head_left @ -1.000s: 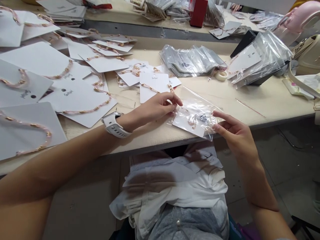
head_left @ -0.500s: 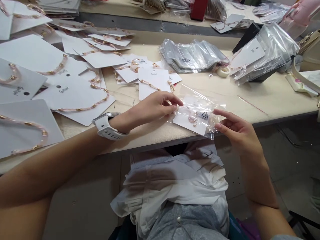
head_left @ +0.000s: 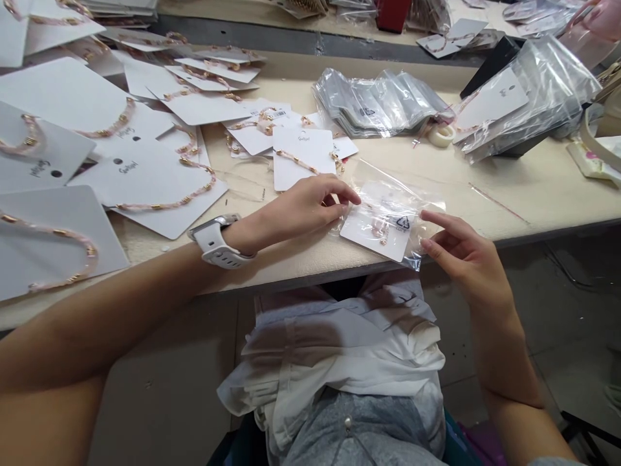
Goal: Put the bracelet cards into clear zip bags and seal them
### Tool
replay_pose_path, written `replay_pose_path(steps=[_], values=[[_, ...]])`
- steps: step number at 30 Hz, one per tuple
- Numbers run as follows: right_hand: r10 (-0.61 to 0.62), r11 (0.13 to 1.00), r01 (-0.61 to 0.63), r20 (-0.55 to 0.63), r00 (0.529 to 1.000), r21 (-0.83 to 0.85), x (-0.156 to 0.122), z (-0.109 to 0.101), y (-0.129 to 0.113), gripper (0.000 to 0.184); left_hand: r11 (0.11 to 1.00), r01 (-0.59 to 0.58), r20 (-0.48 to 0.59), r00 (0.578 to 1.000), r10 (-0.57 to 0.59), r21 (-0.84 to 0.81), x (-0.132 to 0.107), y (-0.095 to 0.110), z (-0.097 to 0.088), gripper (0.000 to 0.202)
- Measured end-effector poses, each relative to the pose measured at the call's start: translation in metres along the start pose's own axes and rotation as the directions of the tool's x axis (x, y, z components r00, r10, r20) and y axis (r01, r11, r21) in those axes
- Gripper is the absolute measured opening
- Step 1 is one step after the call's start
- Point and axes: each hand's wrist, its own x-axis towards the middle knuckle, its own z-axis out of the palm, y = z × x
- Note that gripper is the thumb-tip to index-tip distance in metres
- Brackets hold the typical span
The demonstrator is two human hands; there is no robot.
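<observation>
The cream desk (head_left: 533, 194) stands above a grey tiled floor (head_left: 572, 310), strewn with white cards (head_left: 145, 175) bearing pink-and-gold beaded necklaces (head_left: 165, 206). Beyond them lies a stack of clear plastic bags (head_left: 378, 103). One clear bag (head_left: 402, 207) lies near the desk's front edge, holding a white card (head_left: 369, 226) with small jewellery (head_left: 381, 231). The left hand (head_left: 305, 207) has its fingertips on the bag's left edge, grip unclear; the right hand (head_left: 466, 259) sits at its right edge, thumb and forefinger narrowly apart.
</observation>
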Motion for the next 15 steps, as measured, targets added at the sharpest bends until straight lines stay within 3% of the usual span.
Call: replay_pose_path(steps=[8,15], values=[[-0.073,0.994,0.075,0.02,0.997,-0.083,-0.001,0.0017,0.0043,0.035,0.992,-0.038,-0.017,0.999,0.041,0.118,-0.0051,0.0053,0.0025,0.024],[-0.211,0.895,0.215,0.055,0.976,-0.391,-0.004,0.005,0.0027,0.036,0.977,-0.05,0.01,0.999,0.049,0.209,-0.0066,0.007,0.0056,0.026]])
